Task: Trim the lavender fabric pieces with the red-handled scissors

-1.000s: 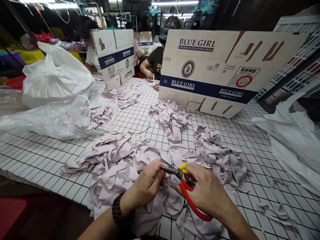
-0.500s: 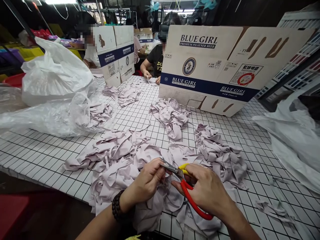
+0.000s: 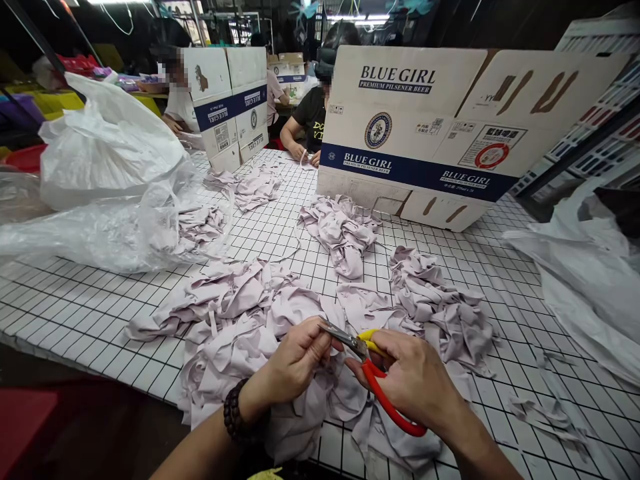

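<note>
My right hand (image 3: 415,380) is closed around red-and-yellow-handled scissors (image 3: 375,380), blades pointing left. My left hand (image 3: 295,360) pinches a pale lilac fabric piece (image 3: 310,413) right at the blade tips. A beaded bracelet (image 3: 235,413) circles my left wrist. Both hands hover over a heap of the same lilac fabric pieces (image 3: 235,320) at the near edge of the white grid-patterned table (image 3: 75,300).
More lilac fabric piles (image 3: 343,233) lie across the table. A Blue Girl carton (image 3: 450,133) stands behind them, a second carton (image 3: 230,107) farther left. Plastic bags (image 3: 110,173) lie at left and a plastic bag (image 3: 585,280) at right. Other people work at the far end.
Hands and scissors stay in nearly the same place; the view has shifted slightly. A person at the far end moved their hands a little.
</note>
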Motion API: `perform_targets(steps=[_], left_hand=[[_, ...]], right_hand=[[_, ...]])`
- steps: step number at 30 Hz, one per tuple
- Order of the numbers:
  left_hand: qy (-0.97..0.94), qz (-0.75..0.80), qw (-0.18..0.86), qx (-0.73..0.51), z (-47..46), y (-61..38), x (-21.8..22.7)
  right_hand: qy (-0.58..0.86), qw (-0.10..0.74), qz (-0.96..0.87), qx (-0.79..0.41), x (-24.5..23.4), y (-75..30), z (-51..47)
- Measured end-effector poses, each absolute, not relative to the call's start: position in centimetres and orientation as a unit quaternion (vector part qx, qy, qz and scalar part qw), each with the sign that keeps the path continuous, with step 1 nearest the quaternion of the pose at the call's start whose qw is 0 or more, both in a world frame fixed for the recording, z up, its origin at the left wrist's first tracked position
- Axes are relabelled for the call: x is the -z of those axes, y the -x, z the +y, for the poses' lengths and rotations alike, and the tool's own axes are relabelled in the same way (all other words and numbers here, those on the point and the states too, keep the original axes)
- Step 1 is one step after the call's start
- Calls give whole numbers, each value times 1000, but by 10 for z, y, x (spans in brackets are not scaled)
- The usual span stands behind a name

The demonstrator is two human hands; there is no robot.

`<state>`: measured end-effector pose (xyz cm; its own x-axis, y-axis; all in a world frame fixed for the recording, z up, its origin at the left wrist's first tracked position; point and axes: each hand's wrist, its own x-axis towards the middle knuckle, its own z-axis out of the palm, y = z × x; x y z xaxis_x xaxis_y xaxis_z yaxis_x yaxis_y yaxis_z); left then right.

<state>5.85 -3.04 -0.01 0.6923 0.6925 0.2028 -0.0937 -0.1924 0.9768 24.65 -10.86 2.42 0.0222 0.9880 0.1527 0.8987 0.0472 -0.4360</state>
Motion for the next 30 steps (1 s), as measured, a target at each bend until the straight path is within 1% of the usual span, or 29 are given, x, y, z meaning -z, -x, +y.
perform_targets(steps=[3, 5, 6, 8, 11, 14, 16, 19, 21, 22, 24, 26, 28, 30], left_hand=[[-692, 221, 607, -322, -31, -58, 0], [-681, 229, 621, -314, -31, -58, 0], [-673, 233, 629, -312, -31, -57, 0], [-654, 238, 646, -315, -30, -57, -1], [-623, 239, 670, -325, -30, -59, -2], [-586, 229, 707, -324, -30, -62, -2], [-570, 222, 720, -327, -31, -62, 0], [-588, 239, 677, -373, -30, -58, 4], [-609, 272, 626, -404, -31, -53, 5], [-617, 282, 618, -397, -32, -50, 5], [-640, 272, 643, -320, -35, -44, 1], [-670, 228, 675, -209, -36, -39, -7], [-695, 203, 676, -137, -26, -35, -19], [-709, 240, 650, -133, 2, -33, -35]], right_hand=[[680, 224, -691, -102, -25, -246, -107], [683, 231, -682, -126, -25, -248, -105], [686, 235, -670, -156, -25, -250, -105], [693, 255, -625, -254, -24, -255, -103], [658, 326, -541, -409, -16, -259, -99], [579, 406, -504, -496, 0, -253, -88], [539, 433, -484, -536, 9, -243, -80], [539, 470, -447, -537, 8, -230, -74], [540, 494, -437, -522, -6, -224, -79], [530, 498, -441, -526, -15, -223, -83], [486, 485, -454, -567, -33, -223, -92], [476, 491, -456, -570, -44, -228, -97], [516, 511, -439, -529, -45, -236, -94], [581, 525, -406, -471, -38, -246, -86]])
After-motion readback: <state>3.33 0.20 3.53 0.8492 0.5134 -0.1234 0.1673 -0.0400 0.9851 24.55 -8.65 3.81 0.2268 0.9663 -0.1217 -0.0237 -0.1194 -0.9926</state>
